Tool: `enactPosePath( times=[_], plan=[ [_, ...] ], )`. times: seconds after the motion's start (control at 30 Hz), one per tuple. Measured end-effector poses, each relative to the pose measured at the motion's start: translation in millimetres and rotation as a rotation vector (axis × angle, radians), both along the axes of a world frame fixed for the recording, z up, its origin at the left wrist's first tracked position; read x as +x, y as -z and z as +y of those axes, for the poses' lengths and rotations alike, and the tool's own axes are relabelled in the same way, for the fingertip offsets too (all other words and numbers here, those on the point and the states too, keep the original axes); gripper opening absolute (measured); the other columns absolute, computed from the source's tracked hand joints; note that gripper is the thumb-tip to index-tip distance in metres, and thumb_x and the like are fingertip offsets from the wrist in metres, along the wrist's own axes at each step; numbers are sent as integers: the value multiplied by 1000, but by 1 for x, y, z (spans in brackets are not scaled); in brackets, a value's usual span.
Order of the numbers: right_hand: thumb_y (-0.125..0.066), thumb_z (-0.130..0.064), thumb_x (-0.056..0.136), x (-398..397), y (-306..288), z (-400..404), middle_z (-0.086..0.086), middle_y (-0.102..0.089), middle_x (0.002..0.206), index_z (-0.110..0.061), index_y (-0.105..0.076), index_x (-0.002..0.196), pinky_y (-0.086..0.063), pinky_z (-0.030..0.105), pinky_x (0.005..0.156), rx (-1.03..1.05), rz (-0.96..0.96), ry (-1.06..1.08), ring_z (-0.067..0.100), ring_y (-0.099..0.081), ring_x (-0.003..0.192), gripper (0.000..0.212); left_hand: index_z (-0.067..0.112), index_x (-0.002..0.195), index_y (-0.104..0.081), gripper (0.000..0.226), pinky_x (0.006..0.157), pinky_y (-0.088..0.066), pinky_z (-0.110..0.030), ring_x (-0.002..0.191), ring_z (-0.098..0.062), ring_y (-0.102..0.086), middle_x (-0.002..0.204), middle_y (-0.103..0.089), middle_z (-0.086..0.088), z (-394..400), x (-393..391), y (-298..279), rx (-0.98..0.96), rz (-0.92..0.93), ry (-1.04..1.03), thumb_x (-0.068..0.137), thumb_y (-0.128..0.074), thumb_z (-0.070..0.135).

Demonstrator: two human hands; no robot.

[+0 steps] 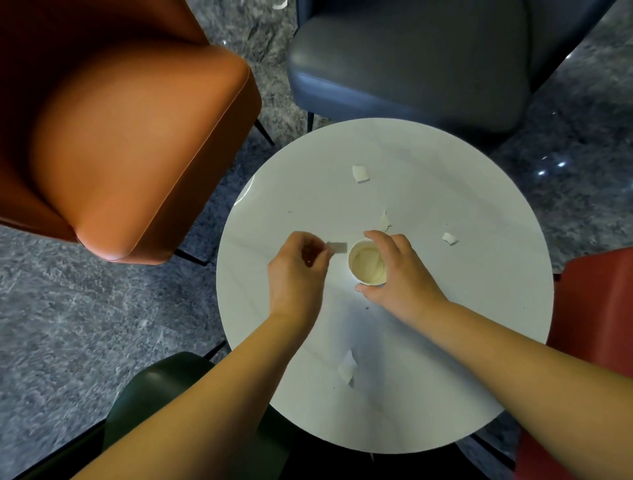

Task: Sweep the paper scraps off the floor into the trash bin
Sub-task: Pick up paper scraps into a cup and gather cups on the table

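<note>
A round white table [462,342] carries several torn paper scraps: one at the far side [360,173], one behind the cup [384,221], one to the right [449,238] and one near me [346,370]. My left hand [296,274] pinches a small grey scrap [337,247] just left of a white paper cup [367,262]. My right hand [394,270] grips the cup from the right, fingers curled round its rim. The cup stands upright on the table. No trash bin is in view.
An orange armchair [130,137] stands at the left, a dark grey chair [411,61] behind the table, a red chair [596,308] at the right and a dark green seat [161,383] near me. The floor [68,325] is grey speckled stone, with a white scrap [279,4] at the top edge.
</note>
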State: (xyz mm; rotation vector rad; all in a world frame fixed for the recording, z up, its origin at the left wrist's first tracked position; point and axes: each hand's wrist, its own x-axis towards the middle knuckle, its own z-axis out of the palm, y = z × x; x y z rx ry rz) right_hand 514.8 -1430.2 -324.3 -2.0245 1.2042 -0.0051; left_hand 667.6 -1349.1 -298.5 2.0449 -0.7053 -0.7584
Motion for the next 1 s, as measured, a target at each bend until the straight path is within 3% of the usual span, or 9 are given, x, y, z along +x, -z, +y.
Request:
enactPosePath(
  times=[0.1,0.23,0.33,0.43,0.53,0.7,0.87,1.0],
  plan=[
    [-82,-34,72,0,-3,1,3,-39,132,-31,-31,142,-44,25,89,-31,6,2,23,-48,117,86,35,78,-58,22,64,-44,-5,76,3,-60,78,-63,21,-13,-16,-10,-43,37,85,86,-73,20],
    [-82,-34,72,-5,-5,0,2,-38,132,-31,-32,142,-44,24,89,-40,-8,9,23,-47,119,87,33,89,-62,16,64,-43,-2,80,9,-58,83,-63,22,-7,-19,-4,41,26,131,88,-71,19],
    [-81,-33,72,-12,-3,-1,1,-38,131,-31,-31,143,-39,22,89,-19,-19,19,22,-45,119,86,30,94,-63,13,63,-43,-5,77,1,-59,87,-63,18,14,-8,7,156,-27,143,89,-68,19],
    [-82,-31,71,-20,-1,1,2,-38,132,-29,-32,143,-37,21,89,-14,-21,21,23,-45,120,88,23,100,-66,14,72,-44,-16,79,-6,-57,93,-62,8,44,-7,20,344,-137,558,87,-70,19],
    [-83,-31,70,-26,-2,5,2,-39,132,-29,-33,143,-38,22,90,-26,-26,14,24,-45,120,89,21,115,-62,32,80,-43,-19,97,-15,-58,115,-58,2,72,-21,32,470,-193,858,86,-72,29],
    [-84,-32,69,-38,-5,12,3,-38,134,-28,-32,144,-41,26,94,-27,-19,-12,24,-45,121,91,23,125,-51,52,80,-45,-26,100,-23,-57,126,-45,1,91,-50,50,541,-271,856,81,-76,37],
    [-84,-30,69,-54,-7,16,2,-38,135,-28,-33,143,-41,27,93,-20,-4,-5,24,-45,121,90,21,116,-52,34,72,-47,-28,91,-21,-53,121,-44,0,96,-65,60,523,-336,791,89,-67,35],
    [-83,-30,71,-65,-6,24,2,-38,135,-29,-32,143,-39,23,90,-20,18,-24,24,-45,121,89,19,102,-55,16,71,-44,-28,88,-21,-55,104,-57,0,96,-70,62,513,-291,742,93,-61,31]
  ],
)
